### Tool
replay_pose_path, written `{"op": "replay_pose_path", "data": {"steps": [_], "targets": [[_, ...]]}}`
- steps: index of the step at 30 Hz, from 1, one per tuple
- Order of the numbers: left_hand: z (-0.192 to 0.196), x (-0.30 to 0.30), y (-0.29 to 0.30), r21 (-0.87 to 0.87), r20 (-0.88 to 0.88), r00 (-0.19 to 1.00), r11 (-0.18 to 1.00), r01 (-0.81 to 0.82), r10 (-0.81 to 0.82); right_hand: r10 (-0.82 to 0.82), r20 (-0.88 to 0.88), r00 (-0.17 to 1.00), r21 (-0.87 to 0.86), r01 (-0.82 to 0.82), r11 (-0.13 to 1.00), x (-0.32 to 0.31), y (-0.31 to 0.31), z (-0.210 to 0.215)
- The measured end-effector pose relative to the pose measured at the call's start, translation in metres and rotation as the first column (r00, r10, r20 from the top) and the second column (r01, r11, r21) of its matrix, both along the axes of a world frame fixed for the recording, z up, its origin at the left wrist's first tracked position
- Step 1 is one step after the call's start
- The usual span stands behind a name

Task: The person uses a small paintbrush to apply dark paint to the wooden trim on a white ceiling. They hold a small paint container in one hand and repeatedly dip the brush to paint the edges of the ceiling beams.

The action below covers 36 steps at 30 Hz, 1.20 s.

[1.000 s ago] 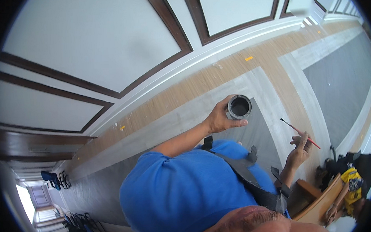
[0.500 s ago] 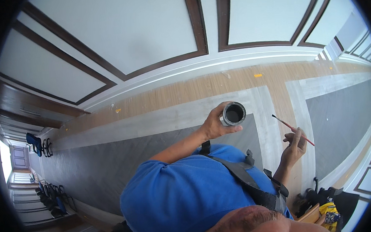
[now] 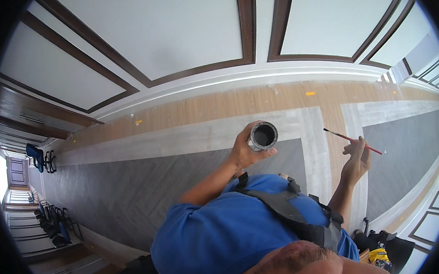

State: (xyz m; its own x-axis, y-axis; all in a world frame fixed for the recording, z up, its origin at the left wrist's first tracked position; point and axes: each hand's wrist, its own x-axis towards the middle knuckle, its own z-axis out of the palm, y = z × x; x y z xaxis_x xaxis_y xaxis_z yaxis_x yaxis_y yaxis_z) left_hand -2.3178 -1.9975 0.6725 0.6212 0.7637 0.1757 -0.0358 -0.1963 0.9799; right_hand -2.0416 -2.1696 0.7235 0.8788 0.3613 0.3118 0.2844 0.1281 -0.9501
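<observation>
My left hand [image 3: 246,146] is wrapped round a round paint can [image 3: 264,135], held in front of my chest with its top facing up. Dark paint shows inside, and the rim is smeared. Out to the right, my right hand [image 3: 356,162] pinches a thin paintbrush [image 3: 353,141] by its red handle. The bristle end points left, toward the can but well apart from it. Both hands are in the air above the floor.
Ahead runs a white wall [image 3: 194,34] with dark brown moulding frames. Below lies a floor of grey herringbone [image 3: 132,186] with pale and tan borders. Several chairs [image 3: 55,222] stand far left. A dark pile with a yellow item [image 3: 379,257] sits at lower right.
The paint can has shifted slightly left in my left hand. My right hand with the paintbrush has moved a little to the right. The view has shifted slightly.
</observation>
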Motion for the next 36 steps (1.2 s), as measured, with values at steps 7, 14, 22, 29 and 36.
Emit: {"op": "replay_pose_path", "data": {"steps": [7, 14, 22, 29, 36], "targets": [[-0.003, 0.041, -0.010, -0.049, 0.030, 0.982, 0.981, -0.185, 0.187, 0.105, 0.012, 0.994, 0.076, -0.106, 0.992, 0.081, 0.022, 0.001], [-0.002, 0.095, -0.040, 0.019, 0.004, 0.951, 0.951, -0.309, 0.309, 0.202, -0.006, 0.979, 0.128, -0.199, 0.972, 0.179, 0.000, -0.008], [0.007, 0.143, -0.076, -0.102, -0.042, 0.943, 0.937, -0.334, 0.331, 0.451, -0.229, 0.863, 0.168, -0.422, 0.891, 0.190, 0.003, -0.031], [0.014, 0.161, -0.082, -0.039, -0.126, 0.943, 0.948, -0.316, 0.309, 0.594, -0.196, 0.780, 0.220, -0.555, 0.802, 0.175, 0.010, -0.021], [0.017, 0.171, -0.087, -0.068, -0.086, 0.951, 0.951, -0.301, 0.295, 0.673, -0.179, 0.717, 0.281, -0.618, 0.734, 0.171, 0.017, -0.015]]}}
